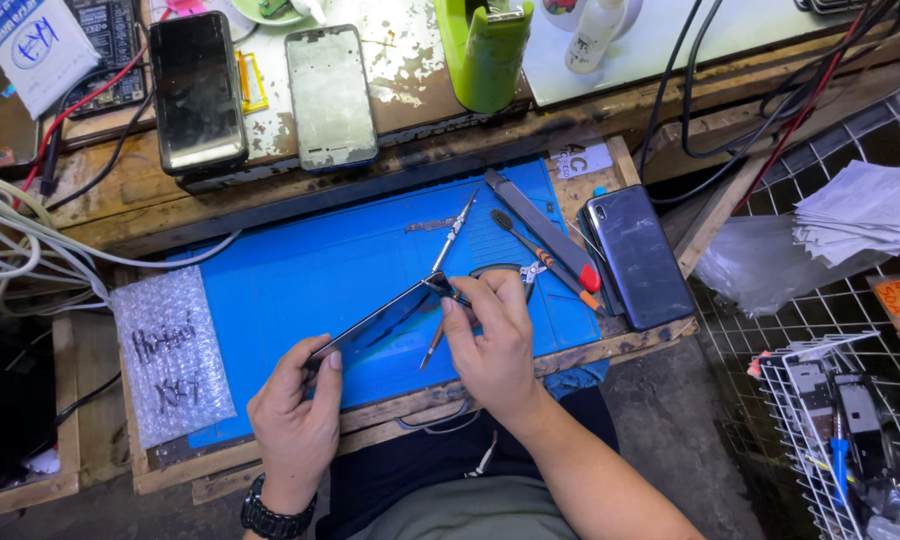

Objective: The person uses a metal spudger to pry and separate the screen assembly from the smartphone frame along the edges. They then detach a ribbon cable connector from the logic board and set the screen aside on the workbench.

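Flanking phone (385, 320): tweezers (454, 231), screwdriver (545, 258).

Wooden bench (150, 200) under blue mat (310, 270)

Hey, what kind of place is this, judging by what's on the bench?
Most likely a phone repair workbench. Both hands, left hand and right hand, hold a thin phone screen panel over a blue repair mat, with tweezers, a screwdriver and several opened phones around.

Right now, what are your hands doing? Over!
Left hand grips phone's near end. Right hand pinches its far corner. Tweezers and screwdriver lie close by on blue mat.
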